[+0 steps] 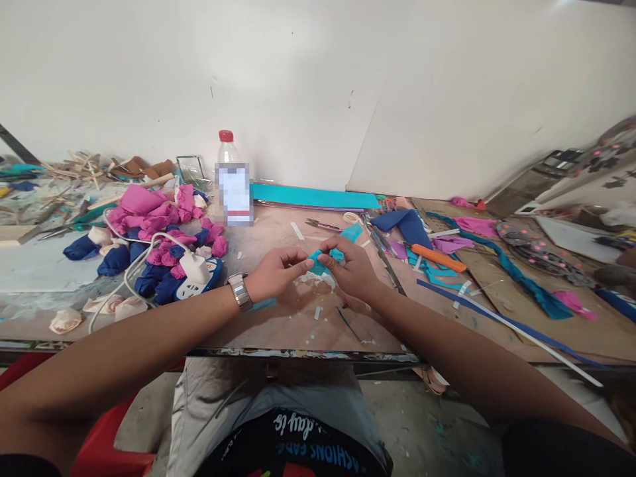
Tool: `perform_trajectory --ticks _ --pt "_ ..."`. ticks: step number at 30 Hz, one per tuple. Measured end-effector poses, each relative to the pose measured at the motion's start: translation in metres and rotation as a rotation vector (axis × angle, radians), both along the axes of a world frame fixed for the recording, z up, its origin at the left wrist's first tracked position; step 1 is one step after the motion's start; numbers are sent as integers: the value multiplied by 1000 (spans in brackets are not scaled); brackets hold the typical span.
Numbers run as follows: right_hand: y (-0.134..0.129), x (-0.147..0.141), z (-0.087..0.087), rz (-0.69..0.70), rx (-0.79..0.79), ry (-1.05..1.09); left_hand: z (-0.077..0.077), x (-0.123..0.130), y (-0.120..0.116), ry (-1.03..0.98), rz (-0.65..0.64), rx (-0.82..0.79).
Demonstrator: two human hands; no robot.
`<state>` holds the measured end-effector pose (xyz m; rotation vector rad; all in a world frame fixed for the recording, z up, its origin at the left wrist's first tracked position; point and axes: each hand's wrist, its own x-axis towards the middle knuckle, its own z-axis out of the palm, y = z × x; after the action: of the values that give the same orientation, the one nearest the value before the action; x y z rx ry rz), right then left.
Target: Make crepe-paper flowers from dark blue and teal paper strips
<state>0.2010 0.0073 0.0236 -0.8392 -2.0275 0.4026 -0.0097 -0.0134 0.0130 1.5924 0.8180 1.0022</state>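
A small piece of turquoise crepe paper (320, 264) is pinched between my two hands, above the middle of the table. My left hand (281, 270) wears a watch at the wrist, and its thumb and fingertips close on the paper's left side. From the right, my right hand (350, 268) grips the same piece with thumb and forefinger. The fingers hide part of it. Just behind my right hand lies another turquoise scrap (352, 232). Under my hands the tabletop (283, 331) shows whitish spots and small strips.
Pink and navy paper flowers (149, 218) are heaped at left beside a power strip (199, 281) with a white cable. A bottle (226, 149) stands behind. An orange utility knife (437, 257), a braided teal strip (497, 255) and a white stick (531, 339) lie at right.
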Motion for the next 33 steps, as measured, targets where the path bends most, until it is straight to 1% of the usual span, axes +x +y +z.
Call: perform_trajectory --ticks 3,6,8,10,12,14,17,21,26,29,31,33 --pt "0 2 -1 -21 -2 7 -2 0 -1 55 -17 1" --pt "1 3 -2 -40 -10 7 -3 -1 -1 88 -5 7" --pt "1 3 -2 -43 -3 5 -3 -1 -1 60 20 13" --pt "1 3 -1 -27 20 -10 -3 -1 -2 -18 35 22" --pt "0 2 0 -1 48 -44 -2 0 -2 -98 19 24" --pt "0 2 1 20 77 -82 -2 1 -1 -136 5 20" --pt "0 2 1 30 127 -102 -4 2 1 -133 26 25" --pt "0 2 1 54 185 -107 -3 1 4 -106 24 2" --pt "-2 1 2 87 197 -85 -1 0 2 -160 28 7" --pt "-1 0 1 106 233 -72 -2 1 1 -165 7 -44" --pt "0 0 1 102 237 -77 -3 1 1 -166 12 -58" --pt "-1 1 2 84 212 -77 -2 1 1 -189 26 -37"
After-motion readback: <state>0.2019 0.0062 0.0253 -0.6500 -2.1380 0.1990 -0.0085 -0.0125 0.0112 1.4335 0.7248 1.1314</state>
